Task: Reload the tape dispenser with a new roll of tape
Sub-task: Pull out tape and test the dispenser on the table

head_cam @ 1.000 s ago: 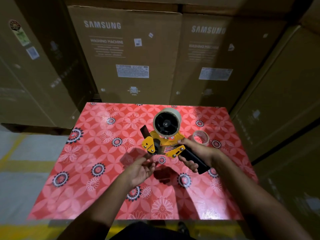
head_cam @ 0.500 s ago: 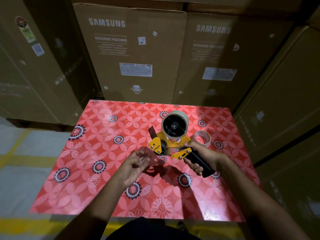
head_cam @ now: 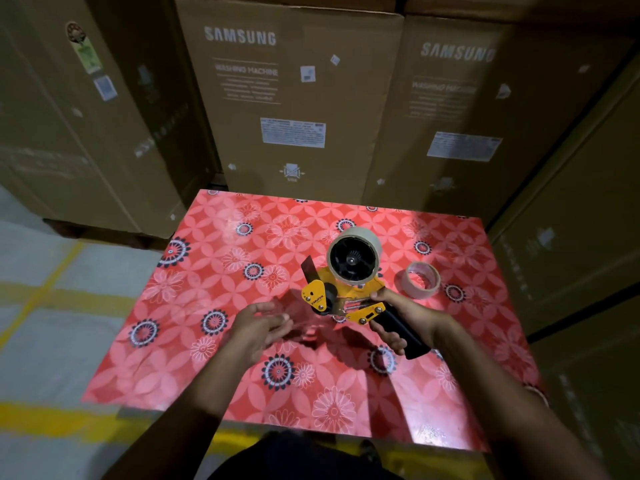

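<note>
A yellow tape dispenser with a black handle hangs just above the red flowered table. A roll of pale tape sits on its black wheel. My right hand grips the handle from the right. My left hand is blurred, a little left of the dispenser's front roller. It seems to pinch a faint clear strip of tape that runs back to the dispenser. A second, thin roll of tape lies flat on the table right of the dispenser.
Tall brown cardboard boxes stand close behind the table and along its right side. Grey floor with yellow lines lies to the left. The table's near edge is right below my arms.
My left hand has drawn away from the dispenser's front toward the left, with a clear strip trailing from it. The dispenser has stayed in my right hand, shifting slightly right.
</note>
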Motion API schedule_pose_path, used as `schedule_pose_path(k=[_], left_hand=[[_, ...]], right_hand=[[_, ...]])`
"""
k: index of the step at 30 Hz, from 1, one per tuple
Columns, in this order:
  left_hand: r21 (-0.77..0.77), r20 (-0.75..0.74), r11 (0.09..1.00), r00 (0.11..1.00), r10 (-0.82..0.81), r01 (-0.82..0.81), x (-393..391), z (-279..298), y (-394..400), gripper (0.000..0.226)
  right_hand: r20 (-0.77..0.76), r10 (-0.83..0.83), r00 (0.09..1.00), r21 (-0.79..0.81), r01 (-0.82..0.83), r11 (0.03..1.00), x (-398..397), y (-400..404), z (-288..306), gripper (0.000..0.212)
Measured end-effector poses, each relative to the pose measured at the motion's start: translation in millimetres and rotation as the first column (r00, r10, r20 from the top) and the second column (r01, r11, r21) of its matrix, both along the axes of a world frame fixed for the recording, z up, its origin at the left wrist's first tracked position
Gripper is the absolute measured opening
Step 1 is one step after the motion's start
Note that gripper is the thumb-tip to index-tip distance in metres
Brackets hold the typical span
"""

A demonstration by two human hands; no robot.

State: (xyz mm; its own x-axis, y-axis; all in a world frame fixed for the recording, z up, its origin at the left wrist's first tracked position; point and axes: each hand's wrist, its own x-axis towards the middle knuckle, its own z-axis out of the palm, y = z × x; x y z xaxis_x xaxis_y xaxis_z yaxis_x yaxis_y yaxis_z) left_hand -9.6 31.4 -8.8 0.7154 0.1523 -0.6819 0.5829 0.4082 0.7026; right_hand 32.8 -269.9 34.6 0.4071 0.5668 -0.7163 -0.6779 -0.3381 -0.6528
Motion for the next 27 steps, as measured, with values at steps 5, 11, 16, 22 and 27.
schedule_pose_path(k=[5, 11, 16, 22, 27], left_hand=[[0.244, 0.071, 0.969, 0.997, 0.018, -0.035, -5, -6, 27, 0.033], [0.049, 0.102, 0.995, 0.991, 0.085, -0.091, -2, -3, 73, 0.023], [0.157, 0.075, 0.980, 0.991, 0.111, -0.121, 21, -11, 118, 0.021], [0.336, 0.061, 0.938, 0.996, 0.061, -0.078, 63, -38, 165, 0.028], [0.644, 0.074, 0.764, 0.997, -0.008, -0.042, 89, -58, 189, 0.024]], right_hand=[[0.017, 0.028, 0.999, -0.033, -0.027, 0.999, 7, 22, -9, 0.065], [0.017, 0.044, 0.999, -0.053, -0.043, 0.998, 23, 65, -17, 0.060], [0.044, 0.096, 0.994, -0.036, -0.094, 0.995, 44, 107, -24, 0.059], [0.148, 0.119, 0.982, -0.140, -0.098, 0.985, 76, 160, -39, 0.059], [0.225, 0.098, 0.969, -0.223, -0.046, 0.974, 89, 202, -65, 0.056]])
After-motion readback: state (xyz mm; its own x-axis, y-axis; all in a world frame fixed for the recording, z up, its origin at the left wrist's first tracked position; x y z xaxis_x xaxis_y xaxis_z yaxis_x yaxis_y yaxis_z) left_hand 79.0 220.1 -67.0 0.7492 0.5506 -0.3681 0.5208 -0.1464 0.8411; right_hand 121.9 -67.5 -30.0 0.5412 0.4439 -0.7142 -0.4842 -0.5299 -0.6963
